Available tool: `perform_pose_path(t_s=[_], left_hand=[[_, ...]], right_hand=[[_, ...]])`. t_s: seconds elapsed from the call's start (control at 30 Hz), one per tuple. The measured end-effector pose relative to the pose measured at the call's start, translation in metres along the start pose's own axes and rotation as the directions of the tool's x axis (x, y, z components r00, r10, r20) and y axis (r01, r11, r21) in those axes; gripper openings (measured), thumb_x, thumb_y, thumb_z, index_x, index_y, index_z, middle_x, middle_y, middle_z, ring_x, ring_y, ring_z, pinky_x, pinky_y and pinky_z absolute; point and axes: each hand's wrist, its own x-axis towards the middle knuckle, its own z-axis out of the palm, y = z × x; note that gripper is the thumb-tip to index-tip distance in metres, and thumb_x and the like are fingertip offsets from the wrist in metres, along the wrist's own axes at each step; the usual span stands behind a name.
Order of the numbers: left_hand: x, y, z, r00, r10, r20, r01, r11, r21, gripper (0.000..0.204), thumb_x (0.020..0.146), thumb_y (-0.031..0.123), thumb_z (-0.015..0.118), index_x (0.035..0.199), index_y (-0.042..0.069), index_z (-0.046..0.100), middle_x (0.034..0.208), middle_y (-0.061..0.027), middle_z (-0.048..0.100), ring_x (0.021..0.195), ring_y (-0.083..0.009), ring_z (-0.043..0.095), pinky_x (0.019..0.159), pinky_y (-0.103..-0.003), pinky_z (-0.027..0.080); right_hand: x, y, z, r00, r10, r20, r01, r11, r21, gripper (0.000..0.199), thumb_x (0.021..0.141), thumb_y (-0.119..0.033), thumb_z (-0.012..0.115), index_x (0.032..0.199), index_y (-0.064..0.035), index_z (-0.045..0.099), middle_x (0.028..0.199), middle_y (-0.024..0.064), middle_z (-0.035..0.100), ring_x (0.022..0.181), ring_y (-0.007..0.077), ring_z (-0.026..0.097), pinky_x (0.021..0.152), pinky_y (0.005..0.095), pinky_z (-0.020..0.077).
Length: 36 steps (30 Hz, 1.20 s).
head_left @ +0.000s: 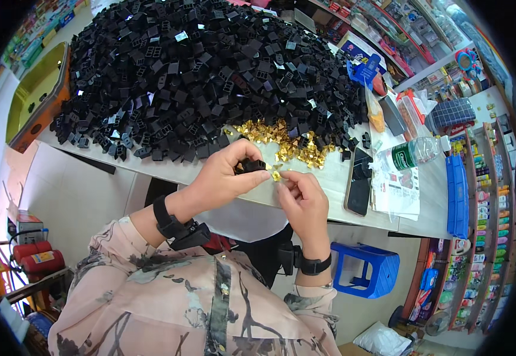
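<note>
Between thumb and fingers, my left hand (231, 172) grips a small black plastic part (249, 167). Just to its right, my right hand (305, 199) is closed in a pinch at a small gold metal piece (276, 176), close to the left thumb tip. Behind my hands, loose gold metal pieces (305, 148) lie scattered on the table (329, 184). A large heap of black plastic parts (198, 77) rises beyond them and covers most of the table.
At the right lie a phone (358, 187) and a plastic bottle (415, 153) on papers (397, 196). An orange bin (44, 101) stands at the far left. A blue stool (367, 270) is under the table's right side, near shelves of goods (486, 231).
</note>
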Motion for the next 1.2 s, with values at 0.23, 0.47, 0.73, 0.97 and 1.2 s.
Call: perform_pose_path(t_s=[0.23,0.47,0.73,0.97,1.2], left_hand=[[-0.002,-0.001,0.001,0.999,-0.043,0.028,0.044,0.999,-0.022,0.021,0.088,0.008,0.063,0.109,0.006,0.063,0.088,0.0004,0.060,0.065,-0.0038,0.056,0.055,-0.019,0.046],[-0.002,0.003,0.001,0.990,-0.076,0.117,0.077,0.997,-0.009,0.025,0.090,0.010,0.057,0.113,0.003,0.062,0.090,-0.0019,0.060,0.071,-0.0065,0.058,0.060,-0.022,0.047],[-0.003,0.009,0.004,0.992,-0.103,0.079,0.112,0.987,-0.117,0.029,0.090,0.003,0.051,0.118,0.003,0.059,0.088,-0.0029,0.061,0.068,-0.0067,0.058,0.060,-0.021,0.049],[-0.004,-0.005,0.003,0.981,0.132,0.141,-0.140,0.989,0.047,0.029,0.087,0.004,0.056,0.116,0.002,0.059,0.088,-0.0052,0.061,0.075,-0.0116,0.059,0.066,-0.025,0.048],[-0.004,0.001,0.000,0.960,0.231,0.155,-0.265,0.932,0.249,0.031,0.084,0.005,0.061,0.115,0.004,0.061,0.089,-0.0082,0.060,0.086,-0.0174,0.059,0.073,-0.030,0.045]], right_hand=[[0.005,0.007,0.006,0.998,-0.049,-0.049,0.045,0.997,-0.068,0.012,0.084,-0.007,0.066,0.095,-0.0036,0.065,0.080,0.0048,0.061,0.062,0.0096,0.056,0.057,0.0222,0.0450],[0.008,-0.004,0.002,0.964,0.265,-0.005,-0.218,0.801,0.557,0.010,0.090,-0.010,0.061,0.097,-0.0022,0.061,0.089,0.0052,0.065,0.070,0.0096,0.060,0.061,0.0212,0.0477],[0.001,-0.024,0.019,0.965,0.230,0.123,-0.228,0.511,0.829,0.011,0.094,-0.012,0.056,0.101,-0.0028,0.057,0.093,0.0061,0.064,0.076,0.0102,0.062,0.064,0.0209,0.0487],[0.000,-0.022,0.025,0.926,0.285,0.248,-0.298,0.148,0.943,0.010,0.095,-0.013,0.055,0.100,-0.0043,0.056,0.083,0.0033,0.061,0.070,0.0081,0.059,0.060,0.0183,0.0463],[0.000,-0.030,0.019,0.915,0.332,0.227,-0.355,0.398,0.846,0.009,0.093,-0.012,0.057,0.096,-0.0041,0.058,0.074,0.0006,0.058,0.062,0.0049,0.052,0.055,0.0167,0.0416]])
